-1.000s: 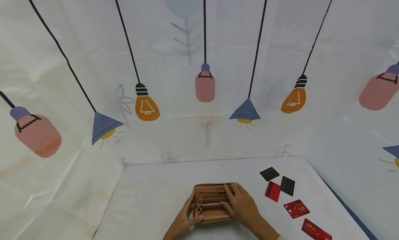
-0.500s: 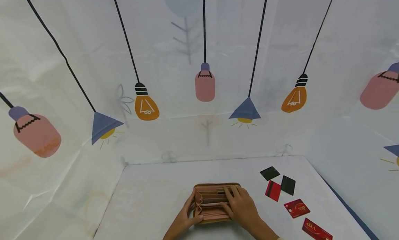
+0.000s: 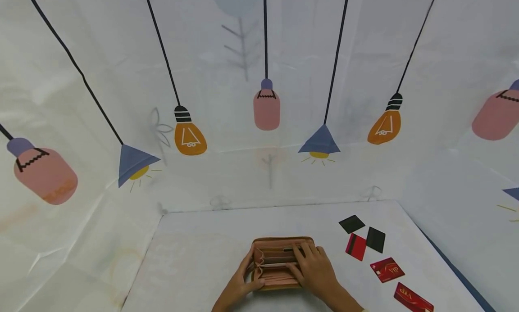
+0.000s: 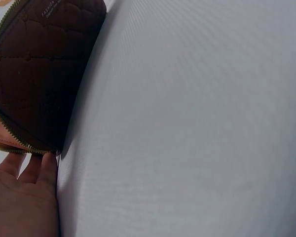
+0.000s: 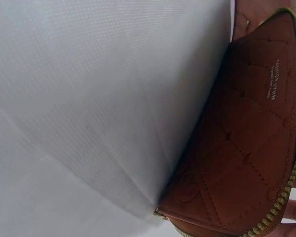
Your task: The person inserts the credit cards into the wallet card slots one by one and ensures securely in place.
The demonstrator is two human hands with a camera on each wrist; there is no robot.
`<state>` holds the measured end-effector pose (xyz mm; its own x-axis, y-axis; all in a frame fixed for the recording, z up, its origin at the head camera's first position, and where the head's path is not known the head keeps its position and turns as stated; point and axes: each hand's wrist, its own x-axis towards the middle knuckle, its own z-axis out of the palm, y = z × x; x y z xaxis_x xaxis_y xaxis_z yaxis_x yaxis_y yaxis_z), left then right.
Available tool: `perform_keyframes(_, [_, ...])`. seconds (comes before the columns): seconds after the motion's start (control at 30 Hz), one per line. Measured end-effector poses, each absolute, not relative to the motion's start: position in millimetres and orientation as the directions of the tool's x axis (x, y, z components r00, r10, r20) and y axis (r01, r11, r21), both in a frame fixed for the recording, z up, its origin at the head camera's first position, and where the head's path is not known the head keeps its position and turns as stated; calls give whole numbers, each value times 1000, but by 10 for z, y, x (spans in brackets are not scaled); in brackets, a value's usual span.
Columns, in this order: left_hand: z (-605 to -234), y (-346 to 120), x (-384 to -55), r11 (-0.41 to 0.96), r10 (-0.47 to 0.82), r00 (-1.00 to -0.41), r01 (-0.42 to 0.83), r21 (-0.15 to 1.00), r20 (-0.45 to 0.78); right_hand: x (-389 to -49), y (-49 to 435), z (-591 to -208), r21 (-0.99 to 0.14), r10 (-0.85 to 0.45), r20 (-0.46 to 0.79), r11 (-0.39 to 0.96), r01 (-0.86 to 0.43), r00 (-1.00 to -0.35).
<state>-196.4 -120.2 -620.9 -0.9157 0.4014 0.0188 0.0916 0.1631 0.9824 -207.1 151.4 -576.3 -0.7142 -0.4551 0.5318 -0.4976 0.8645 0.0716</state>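
Left hand: the left hand (image 3: 238, 286) grips the wallet's left end, thumb at the near edge, fingers at the side.
Right hand: the right hand (image 3: 317, 267) holds the right end, fingers bent over the inside, thumb set apart lower down; whether it also pinches a divider, I cannot tell.
Wallet: the wallet (image 3: 277, 260) is between both hands on the bench (image 3: 202, 249), unzipped and spread, its pink pockets facing up; brass zip teeth (image 5: 281, 200) edge it.
Upper slot: a dark strip (image 3: 288, 249) beside the right fingers, too small to identify.
Just changed: very little over the last second; both hands keep their places, and the slight drift looks like head movement.
Meaning: probably a steady hold on the pockets, with no visible progress.
Cards: right of the wallet, two black cards (image 3: 375, 240), a striped red card (image 3: 356, 247) and two red VIP cards (image 3: 387, 270) lie loose.
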Motion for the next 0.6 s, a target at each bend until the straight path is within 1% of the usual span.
perform_keyframes(0.2, [-6239, -1199, -1975, 173, 401, -916, 85, 981, 9, -2068, 1502, -5809, 60, -434, 541, 874, -482, -720])
perform_keyframes(0.47, [-6209, -1253, -1980, 196, 377, -926, 93, 976, 13, -2077, 1412, -5784, -16, -389, 512, 887, -461, -766])
perform_keyframes(0.6, [-6236, -1228, -1964, 190, 392, -920, 89, 978, 7, -2042, 1445, -5759, -58, -363, 479, 895, -442, -799])
